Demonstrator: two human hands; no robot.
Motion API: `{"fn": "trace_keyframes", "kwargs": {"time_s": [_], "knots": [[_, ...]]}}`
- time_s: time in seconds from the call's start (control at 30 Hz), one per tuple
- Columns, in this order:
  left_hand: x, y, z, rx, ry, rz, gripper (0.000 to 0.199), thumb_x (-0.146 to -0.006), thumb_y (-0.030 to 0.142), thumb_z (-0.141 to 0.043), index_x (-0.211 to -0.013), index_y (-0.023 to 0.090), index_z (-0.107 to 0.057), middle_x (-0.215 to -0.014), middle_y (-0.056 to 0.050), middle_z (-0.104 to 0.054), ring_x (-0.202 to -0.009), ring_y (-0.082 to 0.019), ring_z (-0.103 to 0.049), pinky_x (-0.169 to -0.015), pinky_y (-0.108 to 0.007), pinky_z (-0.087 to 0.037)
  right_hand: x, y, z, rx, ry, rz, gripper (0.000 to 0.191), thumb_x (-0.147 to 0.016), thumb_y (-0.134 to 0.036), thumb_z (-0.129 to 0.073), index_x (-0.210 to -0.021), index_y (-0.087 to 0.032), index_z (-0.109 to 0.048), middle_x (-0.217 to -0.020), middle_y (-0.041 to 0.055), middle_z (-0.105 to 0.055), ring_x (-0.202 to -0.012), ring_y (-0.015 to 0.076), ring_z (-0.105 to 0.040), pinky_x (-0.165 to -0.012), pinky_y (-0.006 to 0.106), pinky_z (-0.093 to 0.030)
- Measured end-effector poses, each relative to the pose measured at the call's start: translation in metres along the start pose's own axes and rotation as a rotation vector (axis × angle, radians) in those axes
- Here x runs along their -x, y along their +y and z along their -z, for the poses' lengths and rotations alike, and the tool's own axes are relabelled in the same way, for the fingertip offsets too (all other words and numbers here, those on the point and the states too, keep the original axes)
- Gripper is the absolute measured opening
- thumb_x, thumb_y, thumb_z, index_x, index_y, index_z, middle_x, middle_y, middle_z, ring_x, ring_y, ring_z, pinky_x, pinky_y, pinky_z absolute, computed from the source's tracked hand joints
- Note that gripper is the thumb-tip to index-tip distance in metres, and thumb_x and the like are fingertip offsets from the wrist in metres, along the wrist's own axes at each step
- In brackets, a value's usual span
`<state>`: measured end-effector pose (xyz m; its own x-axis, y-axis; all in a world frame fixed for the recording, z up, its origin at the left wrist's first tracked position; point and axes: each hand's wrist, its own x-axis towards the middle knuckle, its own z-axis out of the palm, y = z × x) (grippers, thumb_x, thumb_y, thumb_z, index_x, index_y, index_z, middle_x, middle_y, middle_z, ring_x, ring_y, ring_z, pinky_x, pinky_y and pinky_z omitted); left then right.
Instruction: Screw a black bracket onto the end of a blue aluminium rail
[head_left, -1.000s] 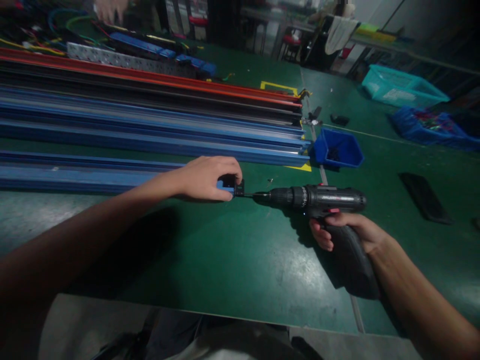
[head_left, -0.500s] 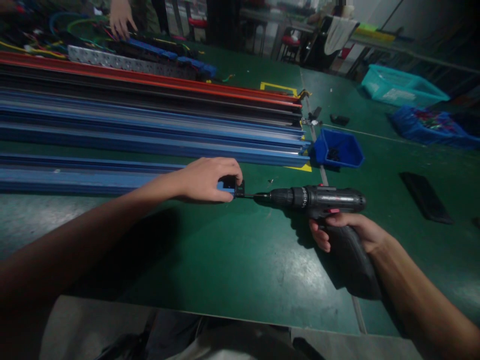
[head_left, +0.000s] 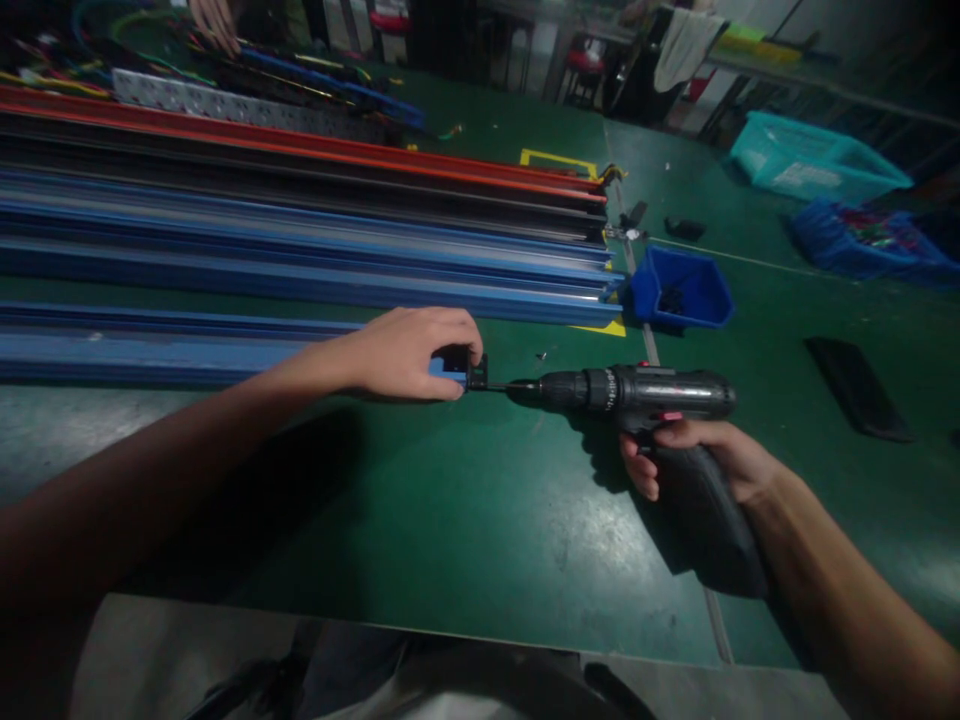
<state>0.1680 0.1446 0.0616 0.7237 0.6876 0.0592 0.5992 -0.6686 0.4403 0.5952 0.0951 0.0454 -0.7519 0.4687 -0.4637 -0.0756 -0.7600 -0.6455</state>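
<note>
My left hand (head_left: 420,352) is closed round the right end of a blue metal profile (head_left: 165,357) that lies along the green table. A small black end piece (head_left: 478,373) sits at that end, just past my fingertips. My right hand (head_left: 697,455) grips a black cordless drill (head_left: 637,390) by its handle, thumb and fingers near the trigger. The drill lies level and points left. Its thin bit (head_left: 510,387) reaches to the black end piece. A tiny screw-like bit of metal (head_left: 541,356) lies on the table behind the bit.
Several blue, black and red profiles (head_left: 337,250) lie side by side beyond my left hand. A blue bin (head_left: 682,290) with small black parts stands at their right. Farther right are a black flat object (head_left: 859,390) and a turquoise basket (head_left: 817,155). Another person's hand (head_left: 215,22) is over wiring at back left.
My hands, the drill and the profile hold nearly the same places; the view has shifted slightly. The other person's hand at the back has moved a little left.
</note>
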Motion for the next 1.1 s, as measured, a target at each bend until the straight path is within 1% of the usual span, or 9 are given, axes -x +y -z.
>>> {"fn": "trace_keyframes", "kwargs": {"time_s": [0.33, 0.63, 0.83, 1.1], "knots": [[0.001, -0.0003, 0.0, 0.003, -0.001, 0.0, 0.027, -0.09, 0.04, -0.072, -0.114, 0.027, -0.073, -0.129, -0.002, -0.071, -0.114, -0.022, -0.069, -0.094, -0.032, -0.048, 0.0004, 0.0, 0.0029, 0.021, 0.001, -0.009, 0.029, -0.096, -0.032, -0.078, -0.11, -0.007, -0.082, -0.086, 0.0109, -0.078, -0.082, 0.0234, -0.081, -0.079, 0.032, -0.064], [0.0007, 0.0002, 0.0004, 0.008, -0.002, 0.002, 0.027, -0.09, 0.041, -0.072, -0.114, 0.027, -0.073, -0.13, -0.002, -0.072, -0.114, -0.022, -0.069, -0.095, -0.033, -0.047, 0.0011, 0.0, 0.0012, 0.021, 0.015, 0.002, 0.029, -0.095, -0.03, -0.078, -0.11, -0.006, -0.083, -0.086, 0.0115, -0.079, -0.081, 0.0241, -0.081, -0.078, 0.032, -0.064], [0.0005, -0.0001, -0.0001, 0.008, 0.0, 0.006, 0.027, -0.09, 0.039, -0.072, -0.114, 0.027, -0.073, -0.13, -0.002, -0.072, -0.114, -0.022, -0.069, -0.095, -0.032, -0.047, 0.0013, 0.0, 0.0024, 0.039, 0.012, -0.018, 0.028, -0.096, -0.032, -0.079, -0.11, -0.008, -0.082, -0.085, 0.0091, -0.078, -0.08, 0.0219, -0.08, -0.076, 0.03, -0.063], [0.0003, 0.001, 0.0009, 0.005, -0.006, 0.005, 0.026, -0.09, 0.038, -0.071, -0.114, 0.027, -0.073, -0.13, -0.002, -0.071, -0.113, -0.022, -0.069, -0.095, -0.032, -0.047, 0.0013, 0.0007, 0.0036, 0.038, 0.004, 0.005, 0.029, -0.097, -0.031, -0.079, -0.109, -0.005, -0.081, -0.084, 0.0096, -0.076, -0.079, 0.0216, -0.079, -0.075, 0.03, -0.062]]}}
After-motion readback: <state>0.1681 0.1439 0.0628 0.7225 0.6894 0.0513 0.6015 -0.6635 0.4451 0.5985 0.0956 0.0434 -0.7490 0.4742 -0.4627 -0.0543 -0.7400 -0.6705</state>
